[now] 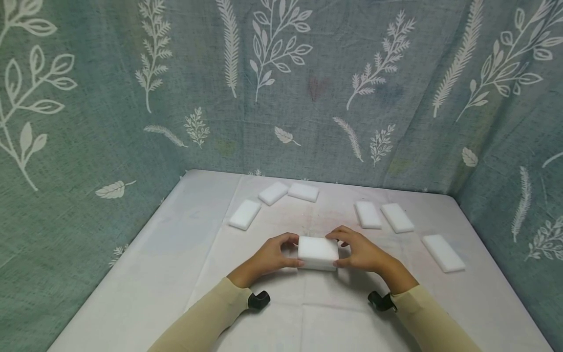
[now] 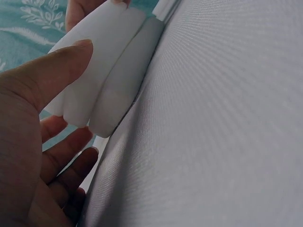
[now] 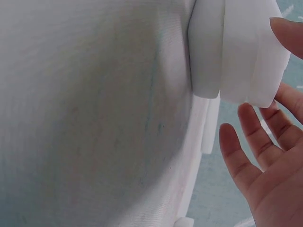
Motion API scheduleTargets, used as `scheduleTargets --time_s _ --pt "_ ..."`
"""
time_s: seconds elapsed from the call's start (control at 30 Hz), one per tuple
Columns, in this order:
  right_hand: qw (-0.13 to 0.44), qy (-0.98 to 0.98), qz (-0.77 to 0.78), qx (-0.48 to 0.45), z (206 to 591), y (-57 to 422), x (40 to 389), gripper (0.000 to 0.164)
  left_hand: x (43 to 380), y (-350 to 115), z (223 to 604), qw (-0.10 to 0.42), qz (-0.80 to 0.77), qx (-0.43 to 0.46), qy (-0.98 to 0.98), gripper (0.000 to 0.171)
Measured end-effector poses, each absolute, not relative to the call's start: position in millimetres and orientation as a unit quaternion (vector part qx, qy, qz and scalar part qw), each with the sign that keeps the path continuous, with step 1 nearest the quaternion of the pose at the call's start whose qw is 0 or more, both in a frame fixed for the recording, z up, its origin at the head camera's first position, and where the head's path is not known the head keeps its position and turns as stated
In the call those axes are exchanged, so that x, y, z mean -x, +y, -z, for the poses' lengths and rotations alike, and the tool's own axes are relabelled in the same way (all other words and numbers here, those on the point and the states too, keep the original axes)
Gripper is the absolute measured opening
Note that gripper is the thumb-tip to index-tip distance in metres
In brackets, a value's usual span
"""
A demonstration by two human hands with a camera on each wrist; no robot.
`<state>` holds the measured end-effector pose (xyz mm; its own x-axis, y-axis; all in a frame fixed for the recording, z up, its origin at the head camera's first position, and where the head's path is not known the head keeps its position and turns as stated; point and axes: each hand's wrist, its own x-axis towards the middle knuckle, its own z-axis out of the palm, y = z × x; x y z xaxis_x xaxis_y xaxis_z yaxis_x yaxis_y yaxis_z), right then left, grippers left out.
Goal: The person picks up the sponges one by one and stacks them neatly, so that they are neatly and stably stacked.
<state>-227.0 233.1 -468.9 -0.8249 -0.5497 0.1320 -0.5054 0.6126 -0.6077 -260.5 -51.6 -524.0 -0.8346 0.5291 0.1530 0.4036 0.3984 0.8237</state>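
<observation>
A stack of white sponge blocks (image 1: 318,249) sits near the middle of the table, its layers lying flat on one another. The lowest block (image 2: 125,80) touches the cloth. My left hand (image 1: 275,255) holds the stack's left end, with the thumb (image 2: 71,64) on the near side and fingers around the far side. At the opposite end my right hand (image 1: 362,250) grips the stack between thumb and fingers. Some of the right hand's lower fingers (image 3: 239,156) stand off the blocks in the right wrist view.
Single white sponges lie beyond the hands: three at the back left, including one sponge (image 1: 245,214), and three on the right, including another sponge (image 1: 443,253). A white cloth covers the table (image 1: 145,293). Leaf-patterned curtains (image 1: 281,122) enclose the back and sides.
</observation>
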Motion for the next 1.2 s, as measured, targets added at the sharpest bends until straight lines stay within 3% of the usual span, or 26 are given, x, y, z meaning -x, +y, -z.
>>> scheduleTargets --time_s 0.47,1.2 --pt "0.068 0.905 0.334 0.254 471.2 230.1 221.7 0.071 259.7 -51.0 521.6 0.077 -0.464 -0.268 0.841 0.063" --pt "0.059 0.907 0.325 0.260 477.8 233.8 224.8 0.079 258.5 -51.8 521.3 0.081 -0.466 -0.268 0.839 0.064"
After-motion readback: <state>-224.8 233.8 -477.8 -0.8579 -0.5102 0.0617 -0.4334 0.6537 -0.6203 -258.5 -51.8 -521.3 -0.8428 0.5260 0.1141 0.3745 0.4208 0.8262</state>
